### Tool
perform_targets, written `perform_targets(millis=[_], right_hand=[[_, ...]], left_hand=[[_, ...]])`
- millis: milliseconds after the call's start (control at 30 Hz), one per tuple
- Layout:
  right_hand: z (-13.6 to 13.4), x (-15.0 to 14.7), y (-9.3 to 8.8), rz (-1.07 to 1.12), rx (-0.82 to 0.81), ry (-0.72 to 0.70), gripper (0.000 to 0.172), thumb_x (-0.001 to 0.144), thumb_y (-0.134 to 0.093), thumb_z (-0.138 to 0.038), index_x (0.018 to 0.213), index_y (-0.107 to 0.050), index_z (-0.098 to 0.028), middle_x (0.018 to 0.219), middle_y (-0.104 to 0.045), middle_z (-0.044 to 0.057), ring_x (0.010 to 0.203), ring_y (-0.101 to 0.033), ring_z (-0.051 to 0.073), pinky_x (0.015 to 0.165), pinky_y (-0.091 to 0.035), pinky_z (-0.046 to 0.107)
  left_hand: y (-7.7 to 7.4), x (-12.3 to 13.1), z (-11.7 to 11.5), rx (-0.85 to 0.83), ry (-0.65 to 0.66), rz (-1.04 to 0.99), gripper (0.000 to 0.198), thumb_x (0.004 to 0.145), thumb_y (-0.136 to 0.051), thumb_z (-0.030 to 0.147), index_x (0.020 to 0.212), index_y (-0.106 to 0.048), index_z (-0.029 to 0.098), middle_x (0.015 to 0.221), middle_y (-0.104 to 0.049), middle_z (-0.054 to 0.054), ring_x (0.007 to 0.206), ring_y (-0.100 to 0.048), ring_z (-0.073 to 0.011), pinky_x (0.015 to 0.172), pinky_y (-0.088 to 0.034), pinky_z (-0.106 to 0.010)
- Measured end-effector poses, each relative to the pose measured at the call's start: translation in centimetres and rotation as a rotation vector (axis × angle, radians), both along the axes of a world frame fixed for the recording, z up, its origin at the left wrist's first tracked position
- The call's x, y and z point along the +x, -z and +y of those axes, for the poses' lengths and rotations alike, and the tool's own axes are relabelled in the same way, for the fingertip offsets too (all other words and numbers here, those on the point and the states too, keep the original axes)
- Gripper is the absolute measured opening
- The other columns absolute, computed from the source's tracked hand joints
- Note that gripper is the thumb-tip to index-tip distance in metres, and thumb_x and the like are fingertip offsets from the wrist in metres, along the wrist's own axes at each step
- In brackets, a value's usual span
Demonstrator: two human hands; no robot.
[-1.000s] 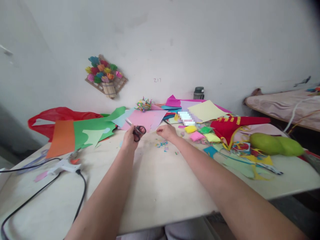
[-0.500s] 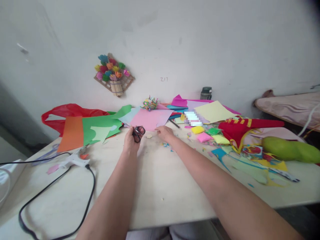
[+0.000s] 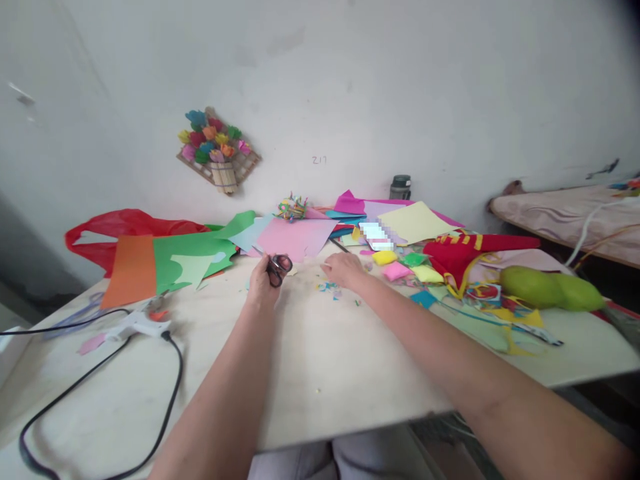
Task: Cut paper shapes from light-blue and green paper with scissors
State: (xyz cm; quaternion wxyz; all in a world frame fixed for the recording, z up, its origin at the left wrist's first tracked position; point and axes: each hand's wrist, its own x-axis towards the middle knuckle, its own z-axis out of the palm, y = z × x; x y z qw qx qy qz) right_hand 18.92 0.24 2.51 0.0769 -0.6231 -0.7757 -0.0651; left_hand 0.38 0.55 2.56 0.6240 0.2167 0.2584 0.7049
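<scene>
My left hand [image 3: 263, 283] is closed around a pair of scissors [image 3: 279, 270], whose dark handle loops stick out to the right and whose blades point away toward the pink paper. To the right, my right hand [image 3: 344, 269] hovers low over or rests on the table, fingers bent and pressed together; what they hold, if anything, is too small to make out. Tiny paper scraps [image 3: 329, 288] lie just below those fingertips. Beyond both hands is a sheet of pink paper [image 3: 295, 237]. A dark pencil [image 3: 341, 247] lies behind my right hand, partly covered by it.
A white glue gun [image 3: 137, 325] with a looping black cord is at left, near orange paper [image 3: 127, 270] and green paper [image 3: 167, 257]. Clay packets [image 3: 397, 270], a phone [image 3: 377, 236], red cloth [image 3: 453, 260] and a green gourd-like thing [image 3: 550, 288] crowd the right.
My right hand has moved right, away from the scissors and the pink paper's edge. My left hand keeps the scissors in nearly the same place. The view has turned slightly right.
</scene>
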Motion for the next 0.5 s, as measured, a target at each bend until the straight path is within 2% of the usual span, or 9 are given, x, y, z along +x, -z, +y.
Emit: perform_targets(millis=[67, 200, 367, 500], right_hand=[[0.5, -0.7, 0.7, 0.017, 0.056, -0.115, 0.033, 0.087, -0.037, -0.031, 0.099, -0.064, -0.018, 0.112, -0.062, 0.011, 0.104, -0.054, 0.021, 0.089, -0.034, 0.03], [2.2, -1.8, 1.5, 0.008, 0.028, -0.136, 0.029, 0.085, -0.039, -0.023, 0.099, -0.064, -0.018, 0.11, -0.063, 0.01, 0.103, -0.054, 0.023, 0.087, -0.036, 0.032], [3.2, -1.5, 1.5, 0.02, -0.102, -0.234, 0.033, 0.088, -0.036, -0.027, 0.112, -0.058, -0.024, 0.126, -0.053, 0.004, 0.115, -0.048, 0.019, 0.089, -0.037, 0.028], [3.1, -1.0, 1.2, 0.028, -0.115, -0.222, 0.032, 0.087, -0.04, -0.03, 0.112, -0.059, -0.025, 0.119, -0.058, 0.005, 0.109, -0.052, 0.019, 0.086, -0.038, 0.026]], left_hand=[[0.0, 0.2, -0.1, 0.002, 0.009, 0.02, 0.027, 0.087, -0.04, 0.02, 0.065, -0.053, 0.013, 0.061, -0.063, -0.006, 0.056, -0.061, -0.0131, 0.055, -0.051, -0.025], [0.3, 0.2, -0.1, 0.021, 0.037, 0.093, 0.026, 0.086, -0.04, 0.021, 0.065, -0.053, 0.013, 0.064, -0.065, -0.008, 0.053, -0.06, -0.0118, 0.055, -0.05, -0.023], [1.2, 0.1, 0.2, 0.087, 0.073, 0.237, 0.021, 0.083, -0.045, 0.023, 0.069, -0.055, 0.012, 0.064, -0.065, -0.008, 0.055, -0.061, -0.0133, 0.055, -0.051, -0.026], [1.7, 0.2, 0.6, 0.097, 0.099, 0.329, 0.02, 0.081, -0.046, 0.026, 0.069, -0.054, 0.012, 0.063, -0.065, -0.008, 0.052, -0.061, -0.0141, 0.053, -0.05, -0.027]])
